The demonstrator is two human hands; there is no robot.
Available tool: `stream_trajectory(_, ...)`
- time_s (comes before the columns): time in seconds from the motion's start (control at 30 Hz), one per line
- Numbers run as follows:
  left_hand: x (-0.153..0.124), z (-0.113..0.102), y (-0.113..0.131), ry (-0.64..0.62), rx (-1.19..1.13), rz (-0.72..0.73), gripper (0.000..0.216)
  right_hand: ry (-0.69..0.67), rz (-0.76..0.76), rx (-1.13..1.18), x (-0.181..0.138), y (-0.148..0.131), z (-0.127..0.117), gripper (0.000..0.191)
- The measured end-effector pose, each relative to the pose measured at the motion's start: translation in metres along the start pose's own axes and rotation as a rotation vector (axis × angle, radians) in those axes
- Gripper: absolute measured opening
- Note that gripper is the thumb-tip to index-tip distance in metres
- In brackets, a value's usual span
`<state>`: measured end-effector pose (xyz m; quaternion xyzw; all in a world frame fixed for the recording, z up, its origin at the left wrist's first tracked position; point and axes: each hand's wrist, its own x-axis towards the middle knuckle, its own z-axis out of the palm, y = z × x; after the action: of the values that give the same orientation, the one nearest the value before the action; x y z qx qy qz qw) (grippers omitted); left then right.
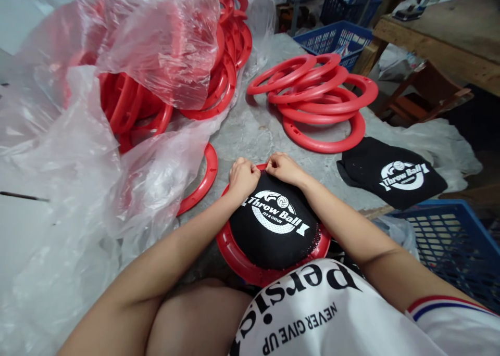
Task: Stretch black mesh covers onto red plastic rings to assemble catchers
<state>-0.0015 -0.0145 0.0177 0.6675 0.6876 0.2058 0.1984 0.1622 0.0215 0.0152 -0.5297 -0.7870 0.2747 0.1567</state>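
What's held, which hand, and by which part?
The left hand and right hand pinch the far edge of the round black fabric with white print, where it meets the red plastic ring.

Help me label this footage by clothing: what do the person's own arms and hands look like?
The left hand and right hand are bare, with no gloves, watch or bracelet visible. Both forearms are uncovered too. The right sleeve is short and white, edged with red and blue stripes; the left sleeve is out of view.
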Motion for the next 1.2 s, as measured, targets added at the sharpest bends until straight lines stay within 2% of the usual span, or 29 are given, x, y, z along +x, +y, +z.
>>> stream_trajectory(0.2,0.002,-0.003,0.003,-0.035,0.078,-0.025,0.012,0.012,0.038,-0.073,0.0,-0.004,0.002,0.015)
stream_trajectory(0.43,0.001,-0.007,0.005,-0.058,0.066,-0.024,0.015,0.026,0.022,-0.125,0.0,-0.005,0.005,0.015)
stream_trajectory(0.57,-0.008,-0.008,0.001,-0.052,0.098,0.12,0.013,0.019,0.021,-0.11,0.0,-0.004,0.005,0.011)
stream_trajectory(0.7,-0.017,-0.009,0.001,-0.047,0.251,0.29,0.016,0.033,0.008,-0.082,0.001,-0.001,0.007,0.008)
stream_trajectory(0.83,-0.021,-0.013,0.007,-0.058,0.341,0.348,0.02,0.033,-0.005,-0.059,0.001,0.003,0.008,0.006)
stream_trajectory(0.93,-0.025,-0.018,0.011,-0.112,0.355,0.315,0.02,0.031,-0.011,-0.047,0.001,0.004,0.009,0.006)
stream_trajectory(1.07,-0.03,-0.026,0.009,-0.171,0.375,0.199,0.023,0.032,-0.009,-0.046,0.0,0.002,0.007,0.008)
stream_trajectory(1.2,-0.031,-0.031,0.0,-0.203,0.259,0.061,0.024,0.012,-0.003,-0.044,0.0,0.0,0.005,0.009)
